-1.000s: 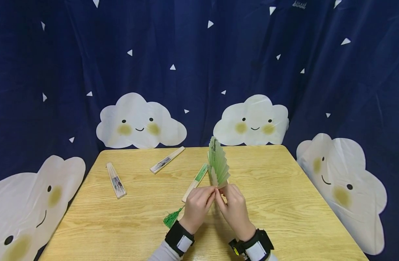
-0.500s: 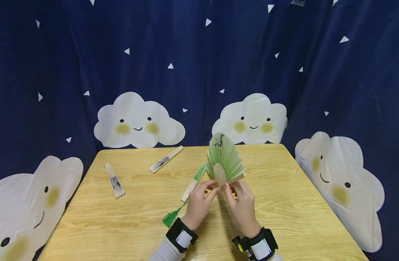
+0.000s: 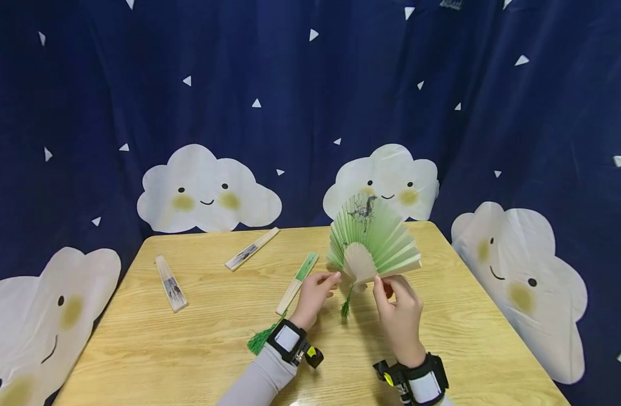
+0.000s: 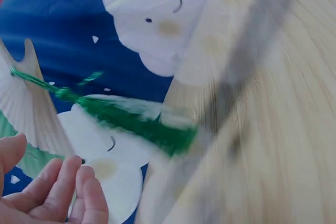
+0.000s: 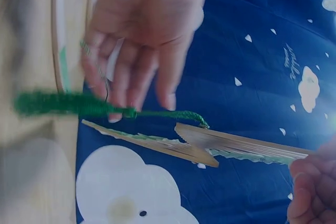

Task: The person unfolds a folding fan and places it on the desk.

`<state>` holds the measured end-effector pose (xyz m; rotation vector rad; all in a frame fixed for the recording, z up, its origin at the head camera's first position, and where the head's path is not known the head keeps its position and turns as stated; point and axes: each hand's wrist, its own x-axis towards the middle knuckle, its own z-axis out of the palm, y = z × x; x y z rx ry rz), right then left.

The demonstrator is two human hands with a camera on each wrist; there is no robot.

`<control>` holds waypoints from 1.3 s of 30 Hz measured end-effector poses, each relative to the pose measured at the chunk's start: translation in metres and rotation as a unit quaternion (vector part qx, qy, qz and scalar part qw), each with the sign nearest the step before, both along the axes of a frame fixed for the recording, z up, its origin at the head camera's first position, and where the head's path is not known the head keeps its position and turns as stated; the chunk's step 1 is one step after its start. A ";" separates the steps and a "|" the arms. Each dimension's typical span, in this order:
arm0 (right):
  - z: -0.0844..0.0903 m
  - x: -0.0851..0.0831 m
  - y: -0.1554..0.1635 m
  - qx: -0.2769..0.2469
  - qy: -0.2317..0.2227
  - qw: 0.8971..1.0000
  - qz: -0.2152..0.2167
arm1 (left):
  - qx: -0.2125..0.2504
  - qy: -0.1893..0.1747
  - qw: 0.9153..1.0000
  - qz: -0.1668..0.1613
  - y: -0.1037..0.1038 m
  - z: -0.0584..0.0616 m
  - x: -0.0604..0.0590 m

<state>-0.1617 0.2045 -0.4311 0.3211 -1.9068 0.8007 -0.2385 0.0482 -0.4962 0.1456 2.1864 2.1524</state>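
Observation:
A green folding fan with a dark bird-and-branch print is spread wide above the table. My right hand pinches it low, by the right end stick; the fingertips grip the stick in the right wrist view. A green tassel hangs from the fan's pivot, blurred in both wrist views. My left hand is beside the fan's lower left, its fingers loosely extended with nothing held. Just left of that hand lies a closed fan with a green band and its own tassel.
Two more closed fans lie on the wooden table: one pale fan at the left and another pale fan toward the back. A dark blue curtain with white cloud shapes stands behind the table.
The fan has been spread from a narrow, partly folded shape to a wide one. My right hand has moved right with it, and my left hand has come off it. The tassel now shows below.

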 end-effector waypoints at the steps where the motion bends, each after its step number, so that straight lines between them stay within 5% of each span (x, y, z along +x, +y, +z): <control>1: 0.001 0.001 0.002 -0.004 0.003 1.000 -0.002 | 0.015 -0.015 1.000 -0.008 0.003 -0.001 -0.003; 6: 0.005 0.005 0.013 -0.050 -0.003 0.999 -0.012 | 0.090 -0.084 0.992 -0.034 0.019 -0.007 -0.014; 11: 0.002 0.007 0.025 -0.134 -0.036 0.990 -0.005 | 0.176 -0.146 0.972 -0.055 0.031 -0.008 -0.022; 18: 0.007 0.014 0.039 -0.241 -0.106 0.965 0.003 | 0.227 -0.161 0.959 -0.052 0.042 -0.005 -0.031; 23: -0.017 0.000 0.062 -0.371 -0.137 0.917 0.048 | 0.229 -0.162 0.959 -0.040 0.047 -0.004 -0.036; 29: -0.055 -0.012 0.079 -0.523 -0.134 0.837 0.088 | 0.215 -0.163 0.962 -0.028 0.055 -0.017 -0.042; 35: -0.094 -0.015 0.091 -0.608 -0.197 0.765 0.078 | 0.190 -0.211 0.959 -0.001 0.062 -0.031 -0.040; 39: -0.108 -0.016 0.094 -0.641 -0.231 0.728 0.079 | 0.197 -0.232 0.952 0.019 0.064 -0.035 -0.040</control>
